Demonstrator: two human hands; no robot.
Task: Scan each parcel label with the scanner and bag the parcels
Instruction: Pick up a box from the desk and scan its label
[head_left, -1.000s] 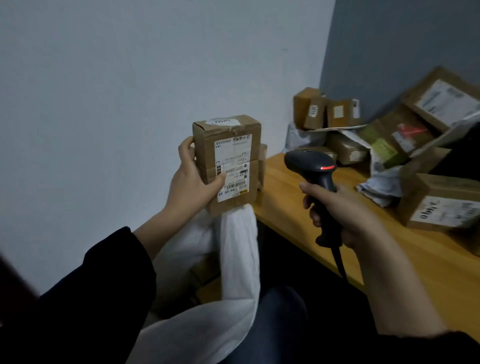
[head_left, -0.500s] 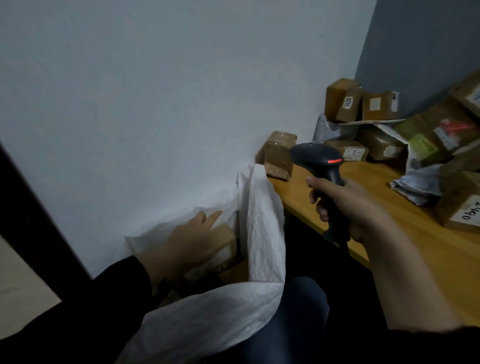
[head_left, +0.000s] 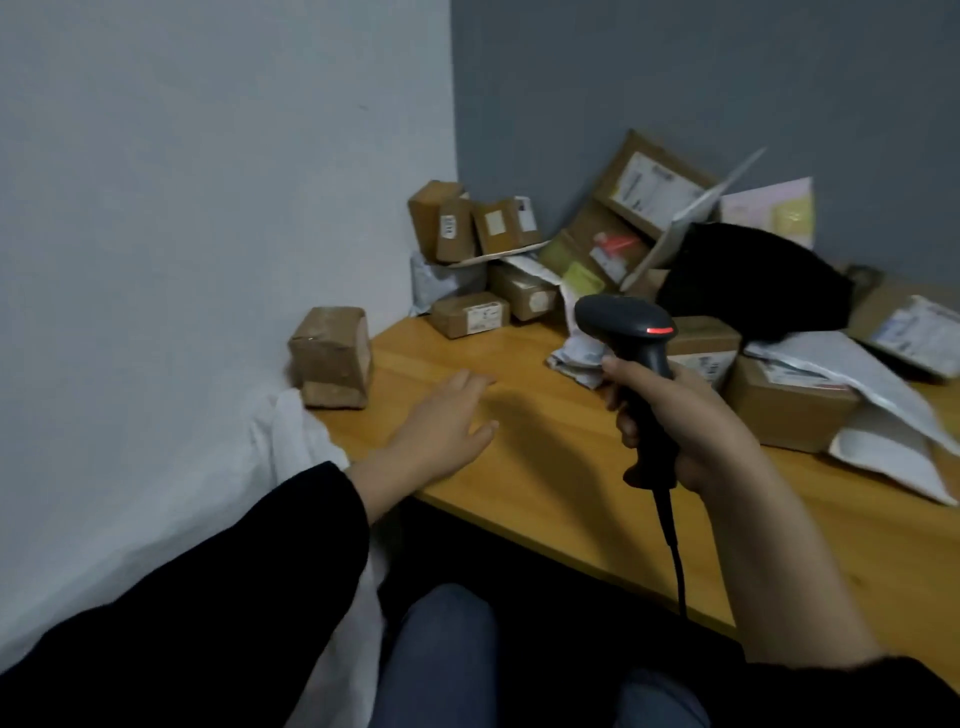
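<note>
My right hand (head_left: 691, 431) grips a black corded scanner (head_left: 631, 338) upright over the wooden desk (head_left: 545, 467), its red light on. My left hand (head_left: 441, 421) hovers empty and flat over the desk's left part, fingers apart, pointing toward the parcels. A small brown taped parcel (head_left: 332, 356) stands at the desk's left corner, just left of that hand. The white bag (head_left: 301, 441) hangs beside the desk edge below that parcel, mostly hidden by my left sleeve. A heap of cardboard parcels (head_left: 519, 260) fills the far corner.
More boxes (head_left: 784, 410) and white mailers (head_left: 883, 457) lie at the desk's right, with a black bag (head_left: 753, 275) behind them. White wall on the left, grey wall behind. My knees are under the desk's front edge.
My left hand held a labelled parcel up to the scanner, lowered it into the white bag, and now has come back empty over the desk. The view has swung right toward the heap.
</note>
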